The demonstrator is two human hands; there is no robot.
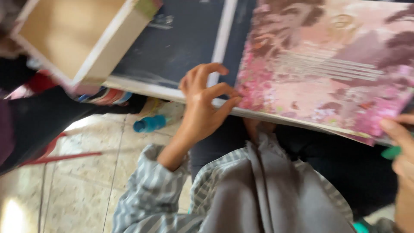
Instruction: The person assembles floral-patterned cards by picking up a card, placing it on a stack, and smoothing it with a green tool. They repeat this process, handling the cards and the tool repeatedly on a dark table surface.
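Grey cloth (276,194) and a striped sleeve (151,194) fill the bottom of the view, closest to the camera. From that sleeve the left hand (202,105) reaches up to the near edge of a dark board with a pale frame (222,39); its fingers are curled, and the fingertips (235,100) press on the lower left corner of a pink flowered sheet (327,69) that lies on the board. The thumb seems tucked under the edge, so the hand pinches sheet and board together there, though blur hides the exact contact.

That sheet spreads away to the right of the left hand, its long axis running left to right and sloping down toward the far side. At that lower right corner the right hand (403,146) comes in from the frame edge, partly cut off; it touches the sheet's edge and a small green thing (391,152) sits against its fingers, but I cannot tell how tightly it closes.

Up left, a pale wooden box (77,39) rests tilted on the board. Below, on the tiled floor (82,181), lies a blue bottle (150,124).
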